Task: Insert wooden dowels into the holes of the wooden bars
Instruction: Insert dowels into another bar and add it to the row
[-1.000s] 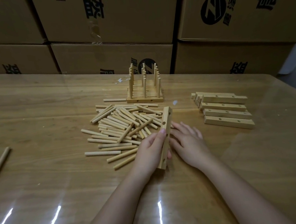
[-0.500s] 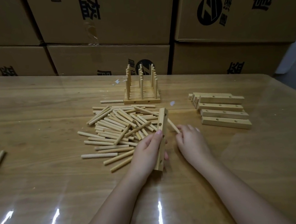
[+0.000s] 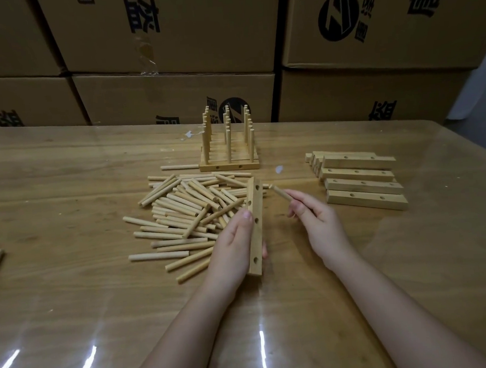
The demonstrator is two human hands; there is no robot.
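Wooden bar (image 3: 256,211) gripped by left hand (image 3: 234,243); right hand (image 3: 322,224) pinches dowel (image 3: 279,192) beside it; cartons (image 3: 210,28) beyond bear black characters and a round logo.

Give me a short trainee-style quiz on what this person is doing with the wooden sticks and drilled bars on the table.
1. True or false: the pale drilled wooden bar gripped by the left hand already has a dowel in it.
2. What does the right hand hold in its fingers? A) one short round wooden dowel B) a second bar C) nothing
3. Fill in: the stack of spare drilled wooden bars lies to the ___ of the loose pile of wooden dowels.
Key: 1 false; 2 A; 3 right.
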